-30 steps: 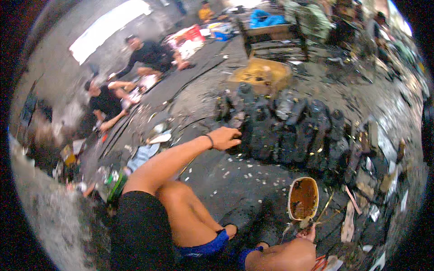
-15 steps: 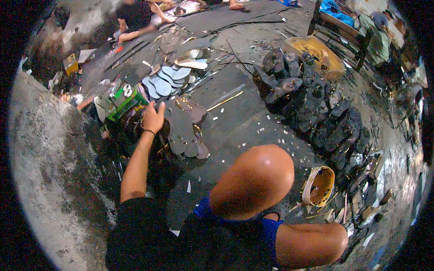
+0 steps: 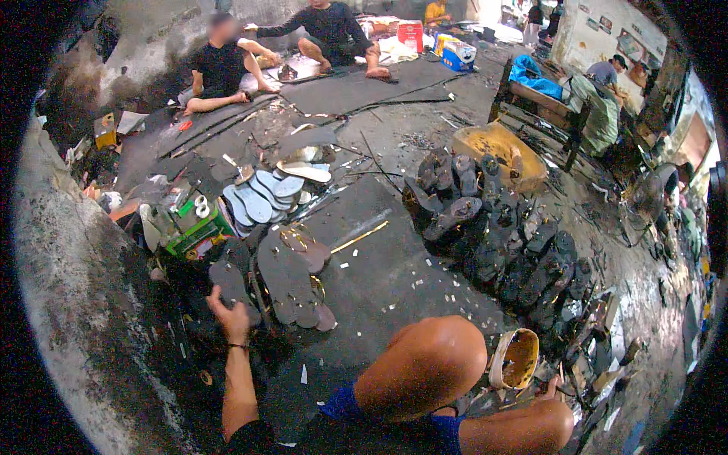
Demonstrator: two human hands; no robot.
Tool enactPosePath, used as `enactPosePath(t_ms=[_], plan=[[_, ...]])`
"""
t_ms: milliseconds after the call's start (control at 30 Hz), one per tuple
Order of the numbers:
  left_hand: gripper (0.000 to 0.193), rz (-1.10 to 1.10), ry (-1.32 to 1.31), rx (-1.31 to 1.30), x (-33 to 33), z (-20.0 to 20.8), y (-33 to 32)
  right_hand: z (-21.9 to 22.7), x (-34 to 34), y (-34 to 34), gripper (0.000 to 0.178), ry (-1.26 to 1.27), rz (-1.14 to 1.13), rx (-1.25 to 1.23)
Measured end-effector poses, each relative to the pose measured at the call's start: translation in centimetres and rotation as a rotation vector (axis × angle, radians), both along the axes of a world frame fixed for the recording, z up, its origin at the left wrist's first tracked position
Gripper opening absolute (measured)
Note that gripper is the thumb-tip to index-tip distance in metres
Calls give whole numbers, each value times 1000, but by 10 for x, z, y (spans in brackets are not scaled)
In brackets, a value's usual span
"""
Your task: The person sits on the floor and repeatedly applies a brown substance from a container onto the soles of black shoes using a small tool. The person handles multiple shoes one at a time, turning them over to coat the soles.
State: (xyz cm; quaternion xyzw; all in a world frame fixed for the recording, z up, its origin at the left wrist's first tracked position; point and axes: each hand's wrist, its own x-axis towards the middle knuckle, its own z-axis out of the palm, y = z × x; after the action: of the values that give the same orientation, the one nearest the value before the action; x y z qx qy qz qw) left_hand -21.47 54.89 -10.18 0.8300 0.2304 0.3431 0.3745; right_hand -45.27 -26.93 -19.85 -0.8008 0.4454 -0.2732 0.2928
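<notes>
My left hand (image 3: 229,317) is at the left, its thumb and fingers closed on the lower end of a dark shoe sole (image 3: 228,278). Right beside it, a stack of dark brown soles (image 3: 285,277) lies on the dark mat, with bits of yellowish glue along the edges. Beyond the hand stands a green box (image 3: 199,233) with white rolls on top. Past my right knee, a small skin-coloured part, likely fingers of my right hand (image 3: 551,387), shows by an oval glue tub (image 3: 522,359). The knee hides the remainder, so its grip is unclear.
Light blue-grey soles (image 3: 262,196) lie behind the green box. A large heap of dark footwear (image 3: 497,220) spreads at the right, before a yellowish block (image 3: 500,155). A thin yellow stick (image 3: 359,237) lies mid-mat. Other people sit at the back; a wooden bench (image 3: 542,102) stands far right.
The view has tilted up, showing more of the room and the people. My left hand has drawn back toward me from near the green box and now holds a dark sole.
</notes>
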Motion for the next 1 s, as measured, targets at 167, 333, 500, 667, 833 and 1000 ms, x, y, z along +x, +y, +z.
enactPosePath(t_ms=[167, 333, 500, 667, 833, 1000], plan=[[83, -122, -323, -190, 14, 163, -101, -34, -1, -44, 38, -75, 114, -206], [90, -494, -308, -282, 30, 221, -144, -19, 53, -1, 37, 164, 125, -185], [69, -806, -64, 237, 57, 175, -251, 6, 52, 6, 36, 293, 104, -228], [67, -1115, 645, -54, 32, 7, -327, 21, 18, 40, 35, 442, 181, -100], [72, -1370, 908, 182, 16, -26, -345, 81, -19, 76, 33, 702, 329, 58], [78, -1647, 885, 438, 39, -65, -455, 116, 3, 56, 31, 147, 119, 744]])
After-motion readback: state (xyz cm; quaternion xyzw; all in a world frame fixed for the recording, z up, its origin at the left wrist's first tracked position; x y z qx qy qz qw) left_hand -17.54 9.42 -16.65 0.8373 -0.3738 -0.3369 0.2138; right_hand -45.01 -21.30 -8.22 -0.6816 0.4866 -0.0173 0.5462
